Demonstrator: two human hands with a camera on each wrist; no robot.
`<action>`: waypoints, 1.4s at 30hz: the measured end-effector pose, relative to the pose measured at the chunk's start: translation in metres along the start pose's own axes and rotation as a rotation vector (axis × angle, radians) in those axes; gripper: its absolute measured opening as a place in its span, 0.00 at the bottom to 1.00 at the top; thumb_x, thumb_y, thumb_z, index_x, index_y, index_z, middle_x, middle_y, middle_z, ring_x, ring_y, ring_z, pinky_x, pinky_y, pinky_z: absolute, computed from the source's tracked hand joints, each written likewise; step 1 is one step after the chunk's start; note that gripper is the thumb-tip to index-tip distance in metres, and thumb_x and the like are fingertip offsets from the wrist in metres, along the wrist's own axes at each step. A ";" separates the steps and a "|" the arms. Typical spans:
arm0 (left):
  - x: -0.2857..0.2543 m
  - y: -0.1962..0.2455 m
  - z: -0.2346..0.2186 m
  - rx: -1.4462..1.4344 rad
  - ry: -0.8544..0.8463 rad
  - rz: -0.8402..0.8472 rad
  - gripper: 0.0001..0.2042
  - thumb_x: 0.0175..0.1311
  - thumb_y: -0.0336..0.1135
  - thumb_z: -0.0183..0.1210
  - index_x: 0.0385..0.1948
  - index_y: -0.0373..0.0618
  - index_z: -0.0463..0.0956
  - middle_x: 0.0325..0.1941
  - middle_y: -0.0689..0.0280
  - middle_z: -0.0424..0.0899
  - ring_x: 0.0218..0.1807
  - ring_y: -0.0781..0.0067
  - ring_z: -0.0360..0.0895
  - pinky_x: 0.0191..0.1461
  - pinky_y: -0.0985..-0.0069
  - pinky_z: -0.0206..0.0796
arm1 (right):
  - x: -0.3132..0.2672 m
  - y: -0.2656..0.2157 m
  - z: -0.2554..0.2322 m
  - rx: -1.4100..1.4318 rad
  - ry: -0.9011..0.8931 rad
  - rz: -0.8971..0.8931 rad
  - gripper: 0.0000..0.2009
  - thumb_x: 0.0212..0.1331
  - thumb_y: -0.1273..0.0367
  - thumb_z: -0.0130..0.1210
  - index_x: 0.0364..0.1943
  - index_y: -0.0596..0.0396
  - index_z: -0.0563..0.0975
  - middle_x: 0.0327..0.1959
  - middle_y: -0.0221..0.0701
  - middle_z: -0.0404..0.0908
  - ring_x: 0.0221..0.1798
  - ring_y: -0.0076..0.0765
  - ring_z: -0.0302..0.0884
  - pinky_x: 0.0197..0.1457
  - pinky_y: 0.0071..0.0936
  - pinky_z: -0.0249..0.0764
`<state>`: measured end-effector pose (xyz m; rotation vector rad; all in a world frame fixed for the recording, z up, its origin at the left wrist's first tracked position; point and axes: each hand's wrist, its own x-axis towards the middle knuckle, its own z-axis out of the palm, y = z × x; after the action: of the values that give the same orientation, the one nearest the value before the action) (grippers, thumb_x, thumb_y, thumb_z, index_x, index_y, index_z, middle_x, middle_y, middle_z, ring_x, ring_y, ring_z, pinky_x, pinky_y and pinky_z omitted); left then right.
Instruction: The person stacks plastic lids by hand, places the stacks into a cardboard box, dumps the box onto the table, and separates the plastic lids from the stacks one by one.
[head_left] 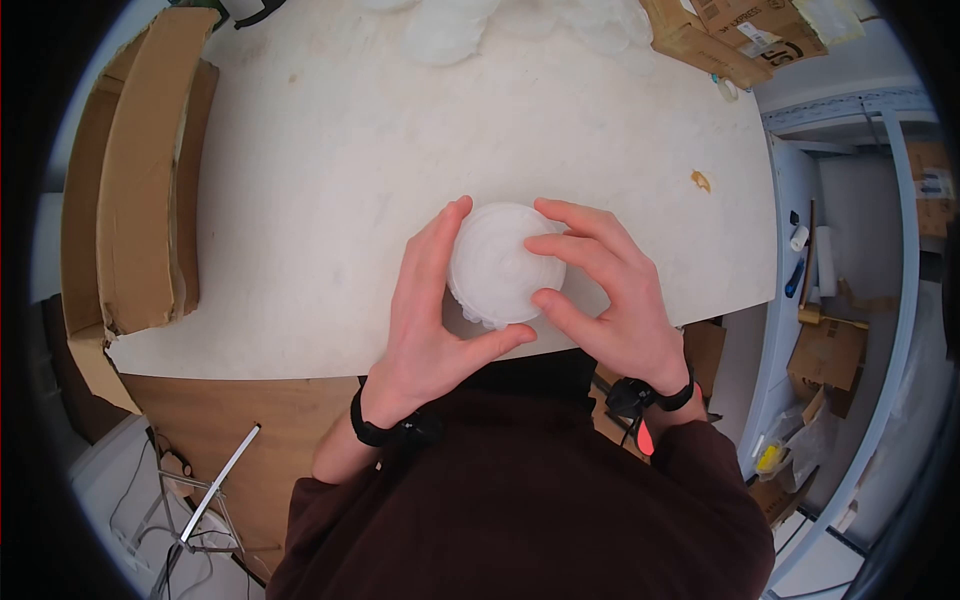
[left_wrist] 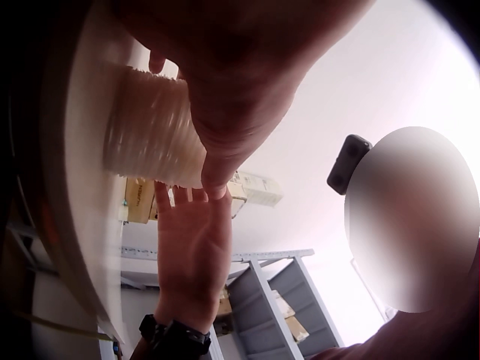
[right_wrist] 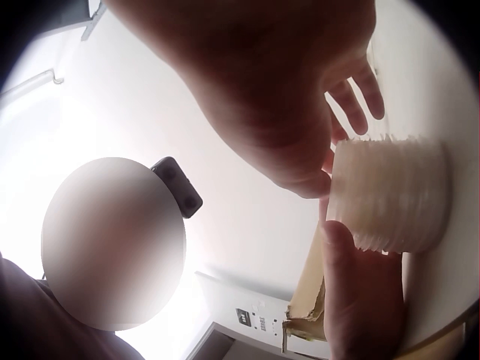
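A stack of thin round translucent white plastic pieces, like lids (head_left: pixel 500 265), stands on the table near its front edge, its layered side showing in the left wrist view. My left hand (head_left: pixel 415 310) surrounds its left side, with long fingers along it and the thumb stretched toward the near rim. From the right, my right hand (head_left: pixel 620 290) reaches over it, fingertips and thumb resting on the top and its edge. The right wrist view shows the stack (right_wrist: pixel 390 195) upright between both hands, with small uneven tabs along its rims.
More translucent white plastic pieces (head_left: pixel 450 30) lie at the table's far edge. A long open cardboard box (head_left: pixel 150 170) stands at the left, other cardboard boxes (head_left: pixel 740 35) at the far right. An orange-brown scrap (head_left: pixel 701 181) lies on the right; grey shelving (head_left: pixel 890 300) stands beyond.
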<state>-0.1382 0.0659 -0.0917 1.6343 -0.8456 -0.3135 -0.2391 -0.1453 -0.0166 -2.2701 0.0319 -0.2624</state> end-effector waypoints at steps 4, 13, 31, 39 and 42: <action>0.003 -0.001 0.000 0.008 0.011 0.107 0.59 0.51 0.46 0.87 0.85 0.44 0.58 0.86 0.47 0.63 0.82 0.42 0.66 0.81 0.49 0.66 | -0.001 0.000 0.001 0.010 0.004 -0.006 0.22 0.61 0.73 0.74 0.61 0.53 0.85 0.72 0.43 0.80 0.67 0.52 0.80 0.67 0.43 0.81; -0.001 -0.004 -0.007 -0.013 0.013 0.087 0.45 0.65 0.50 0.78 0.81 0.43 0.66 0.84 0.44 0.66 0.81 0.40 0.68 0.80 0.49 0.66 | -0.001 0.003 0.004 0.027 -0.002 0.023 0.23 0.62 0.74 0.71 0.63 0.53 0.84 0.74 0.44 0.78 0.72 0.52 0.81 0.72 0.43 0.79; 0.003 -0.002 0.002 -0.056 0.070 0.053 0.31 0.77 0.47 0.66 0.76 0.42 0.71 0.81 0.44 0.71 0.80 0.41 0.72 0.80 0.50 0.66 | 0.159 0.181 -0.072 -0.959 0.338 -0.186 0.04 0.65 0.71 0.63 0.40 0.54 0.83 0.41 0.36 0.85 0.49 0.48 0.82 0.52 0.47 0.80; 0.003 -0.003 0.000 -0.055 0.070 0.054 0.32 0.75 0.44 0.68 0.76 0.42 0.71 0.80 0.44 0.72 0.79 0.41 0.72 0.79 0.50 0.67 | 0.148 0.160 -0.073 -1.030 0.294 -0.203 0.04 0.62 0.72 0.63 0.38 0.54 0.82 0.41 0.33 0.85 0.48 0.46 0.81 0.51 0.44 0.80; 0.002 -0.001 -0.003 -0.008 0.053 0.054 0.32 0.74 0.44 0.69 0.76 0.42 0.71 0.80 0.44 0.72 0.79 0.41 0.72 0.79 0.50 0.67 | 0.124 0.124 -0.076 -0.936 0.302 -0.216 0.05 0.61 0.73 0.65 0.39 0.54 0.82 0.42 0.32 0.85 0.48 0.45 0.81 0.51 0.43 0.80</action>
<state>-0.1343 0.0666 -0.0914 1.6029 -0.8459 -0.2345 -0.1250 -0.2968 -0.0396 -3.1375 0.0790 -0.8447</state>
